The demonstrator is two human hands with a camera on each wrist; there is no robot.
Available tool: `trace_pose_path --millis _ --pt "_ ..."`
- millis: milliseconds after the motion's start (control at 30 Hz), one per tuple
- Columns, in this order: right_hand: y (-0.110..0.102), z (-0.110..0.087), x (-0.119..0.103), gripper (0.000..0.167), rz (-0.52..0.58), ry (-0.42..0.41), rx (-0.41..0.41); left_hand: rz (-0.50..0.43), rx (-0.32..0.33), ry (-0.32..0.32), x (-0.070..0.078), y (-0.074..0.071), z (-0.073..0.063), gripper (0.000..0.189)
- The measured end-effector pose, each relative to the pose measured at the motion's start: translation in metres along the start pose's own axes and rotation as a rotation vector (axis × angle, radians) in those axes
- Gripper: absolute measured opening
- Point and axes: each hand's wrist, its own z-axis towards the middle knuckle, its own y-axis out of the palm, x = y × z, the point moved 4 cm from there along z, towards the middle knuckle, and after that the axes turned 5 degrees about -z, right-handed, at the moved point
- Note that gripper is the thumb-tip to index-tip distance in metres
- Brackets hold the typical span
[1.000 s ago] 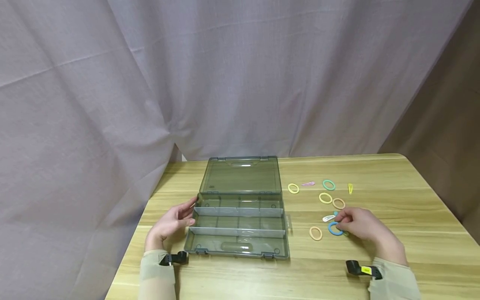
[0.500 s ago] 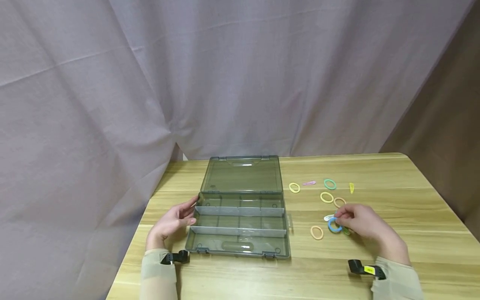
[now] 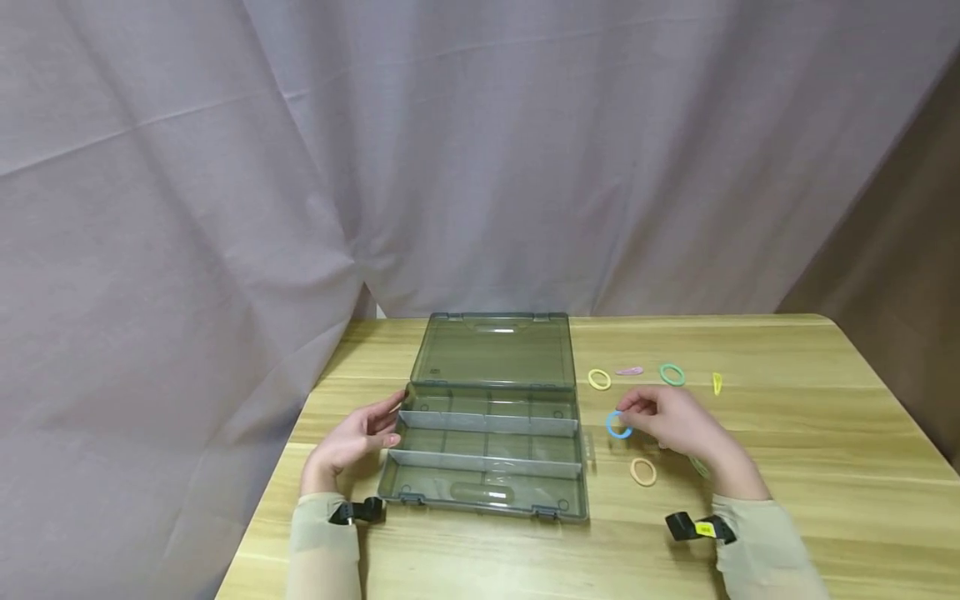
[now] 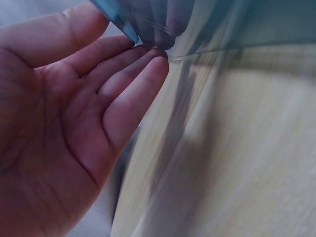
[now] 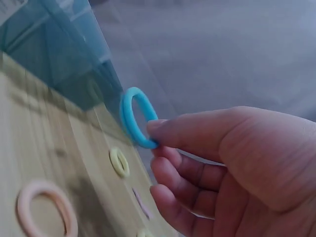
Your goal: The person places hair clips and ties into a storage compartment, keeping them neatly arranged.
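Between thumb and index finger, my right hand (image 3: 667, 417) pinches a blue hair tie (image 3: 618, 425), raised off the table to the right of the box. In the right wrist view the blue hair tie (image 5: 132, 118) hangs from the fingertips, its other fingers loosely bent. My left hand (image 3: 356, 437) rests its fairly straight fingers against the left side of a smoky clear plastic box (image 3: 480, 504). The lid (image 3: 495, 350) lies back, and dividers split the inside into three long rows. In the left wrist view, the fingertips (image 4: 158, 64) meet the box wall.
Right of the box lie a yellow hair tie (image 3: 599, 380), a pink snap clip (image 3: 630, 372), a green hair tie (image 3: 672, 375), a yellow snap clip (image 3: 717, 383) and a peach hair tie (image 3: 643, 472). My right hand covers other pieces. A grey curtain (image 3: 480, 167) hangs behind the table.
My right hand has picked the blue hair tie up from the table and carried it left toward the box. The left hand stays at the box's side.
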Motion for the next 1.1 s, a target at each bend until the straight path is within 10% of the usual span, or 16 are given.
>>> trace_pose_path --millis 667,1100 --pt "0.063 0.082 -0.092 0.004 0.026 -0.209 -0.096 0.03 -0.007 0.006 0.002 0.002 0.002 0.081" --pt "0.115 0.126 -0.135 0.004 -0.058 -0.163 -0.135 0.007 -0.008 0.013 0.0 0.0 0.002 0.081"
